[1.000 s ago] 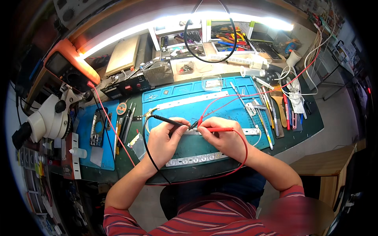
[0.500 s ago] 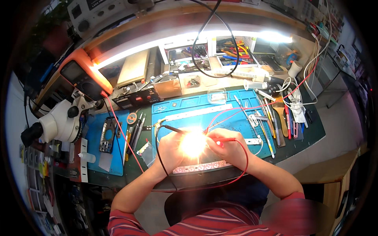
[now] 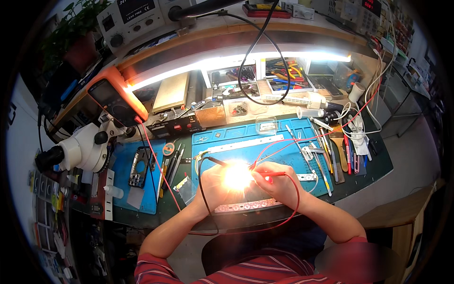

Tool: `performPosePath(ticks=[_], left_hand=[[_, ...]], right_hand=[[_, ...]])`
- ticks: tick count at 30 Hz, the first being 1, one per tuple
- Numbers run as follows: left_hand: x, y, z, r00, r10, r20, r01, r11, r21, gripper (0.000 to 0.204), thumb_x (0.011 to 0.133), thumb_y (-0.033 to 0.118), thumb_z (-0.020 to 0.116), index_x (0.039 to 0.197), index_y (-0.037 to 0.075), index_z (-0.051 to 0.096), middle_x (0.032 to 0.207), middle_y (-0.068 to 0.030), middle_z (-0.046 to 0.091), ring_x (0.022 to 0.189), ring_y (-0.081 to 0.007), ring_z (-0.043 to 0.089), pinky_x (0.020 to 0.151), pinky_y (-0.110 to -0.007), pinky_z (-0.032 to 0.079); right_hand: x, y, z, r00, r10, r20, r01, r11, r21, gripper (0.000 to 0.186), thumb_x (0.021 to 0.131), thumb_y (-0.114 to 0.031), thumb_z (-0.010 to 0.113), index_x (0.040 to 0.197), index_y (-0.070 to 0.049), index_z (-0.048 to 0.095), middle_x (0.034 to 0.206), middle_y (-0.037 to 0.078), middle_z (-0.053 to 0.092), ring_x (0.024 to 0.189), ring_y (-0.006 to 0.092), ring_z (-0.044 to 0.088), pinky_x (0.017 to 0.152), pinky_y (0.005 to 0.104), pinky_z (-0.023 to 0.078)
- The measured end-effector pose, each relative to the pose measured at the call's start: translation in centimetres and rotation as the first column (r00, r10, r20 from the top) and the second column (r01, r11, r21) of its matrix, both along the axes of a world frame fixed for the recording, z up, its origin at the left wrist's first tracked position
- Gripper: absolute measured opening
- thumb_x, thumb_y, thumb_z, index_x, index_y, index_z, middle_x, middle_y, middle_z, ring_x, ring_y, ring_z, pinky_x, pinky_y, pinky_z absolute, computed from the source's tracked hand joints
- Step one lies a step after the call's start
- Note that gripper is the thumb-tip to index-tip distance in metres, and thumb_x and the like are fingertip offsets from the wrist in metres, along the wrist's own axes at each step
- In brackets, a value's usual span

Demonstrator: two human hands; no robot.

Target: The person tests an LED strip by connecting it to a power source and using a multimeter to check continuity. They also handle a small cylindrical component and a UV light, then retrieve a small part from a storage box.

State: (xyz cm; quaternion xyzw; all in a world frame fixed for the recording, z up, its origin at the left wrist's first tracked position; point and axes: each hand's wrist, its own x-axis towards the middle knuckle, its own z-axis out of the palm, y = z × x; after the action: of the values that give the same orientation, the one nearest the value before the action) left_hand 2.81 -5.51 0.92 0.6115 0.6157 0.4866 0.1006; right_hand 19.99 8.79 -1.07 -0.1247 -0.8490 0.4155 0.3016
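My left hand point(image 3: 213, 184) is closed around a black test probe point(image 3: 217, 161), whose lead loops down past my wrist. In my right hand point(image 3: 283, 191) is a red test probe point(image 3: 274, 173), pinched by the fingers. Between the hands a dazzling white light point(image 3: 237, 177) glows and hides the probe tips and some of the fingers. Just below them, along the near edge of a blue work mat point(image 3: 279, 158), runs a strip with round lenses point(image 3: 248, 206). A white strip point(image 3: 248, 144) lies farther back. Thin red wires point(image 3: 281, 143) run from beside the light toward the right.
An orange multimeter point(image 3: 116, 100) leans at the left, above a white microscope point(image 3: 80, 146). A phone frame point(image 3: 139, 166) rests on a smaller blue mat point(image 3: 124, 189). Pens, a brush point(image 3: 337, 142) and other hand tools lie at the right. A black cable loop point(image 3: 241, 71) hangs overhead.
The whole view has shifted, so the bench sits slightly lower and farther right in the picture. Both hands keep their probes, and the bright light between them stays lit.
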Motion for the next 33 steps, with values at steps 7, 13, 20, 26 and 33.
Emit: performPosePath(ticks=[7,13,20,26,33], left_hand=[[0.6,0.1,1.4,0.999,0.029,-0.014,-0.030,0.997,-0.071,0.017,0.098,0.009,0.069,0.111,-0.001,0.072,0.095,-0.0153,0.077,0.085,-0.0219,0.075,0.074,-0.033,0.057],[-0.5,0.6,0.0,0.990,0.078,-0.118,-0.094,0.987,-0.132,0.016,0.093,0.005,0.066,0.107,0.004,0.075,0.092,-0.0169,0.077,0.082,-0.0292,0.076,0.072,-0.037,0.058],[-1.8,0.7,-0.7,0.983,0.054,-0.177,-0.086,0.980,-0.180,0.012,0.095,0.007,0.073,0.106,0.002,0.074,0.091,-0.0151,0.077,0.082,-0.0269,0.076,0.071,-0.035,0.057],[-0.5,0.4,-0.2,0.983,0.065,-0.174,-0.100,0.974,-0.202,0.009,0.097,0.006,0.069,0.105,0.003,0.072,0.095,-0.0141,0.075,0.080,-0.0266,0.074,0.065,-0.033,0.056],[0.2,0.2,0.3,0.980,0.102,-0.168,-0.142,0.959,-0.245,0.009,0.097,0.005,0.068,0.106,0.002,0.071,0.096,-0.0126,0.074,0.082,-0.0243,0.072,0.065,-0.030,0.053]], right_hand=[[-0.3,0.6,-0.6,1.000,0.024,0.005,-0.024,1.000,-0.018,0.014,0.095,-0.016,0.070,0.098,-0.002,0.073,0.094,0.015,0.075,0.082,0.0281,0.076,0.072,0.0343,0.060],[-1.7,2.0,-1.9,0.996,0.029,0.080,-0.050,0.958,0.282,0.023,0.090,-0.034,0.074,0.092,-0.013,0.065,0.083,0.010,0.071,0.077,0.0335,0.072,0.066,0.0416,0.056],[-1.9,2.2,0.5,0.992,0.090,0.084,-0.115,0.925,0.363,0.029,0.104,-0.032,0.060,0.088,-0.008,0.059,0.075,0.013,0.068,0.070,0.0355,0.071,0.061,0.0443,0.055],[-1.8,1.1,0.2,0.996,0.024,0.086,-0.061,0.886,0.460,0.028,0.101,-0.030,0.062,0.087,-0.006,0.057,0.073,0.012,0.067,0.066,0.0329,0.071,0.057,0.0422,0.055],[-2.0,1.2,-0.6,0.998,0.038,0.059,-0.060,0.896,0.439,0.029,0.099,-0.033,0.063,0.091,-0.005,0.058,0.076,0.012,0.069,0.071,0.0303,0.073,0.060,0.0392,0.057]])
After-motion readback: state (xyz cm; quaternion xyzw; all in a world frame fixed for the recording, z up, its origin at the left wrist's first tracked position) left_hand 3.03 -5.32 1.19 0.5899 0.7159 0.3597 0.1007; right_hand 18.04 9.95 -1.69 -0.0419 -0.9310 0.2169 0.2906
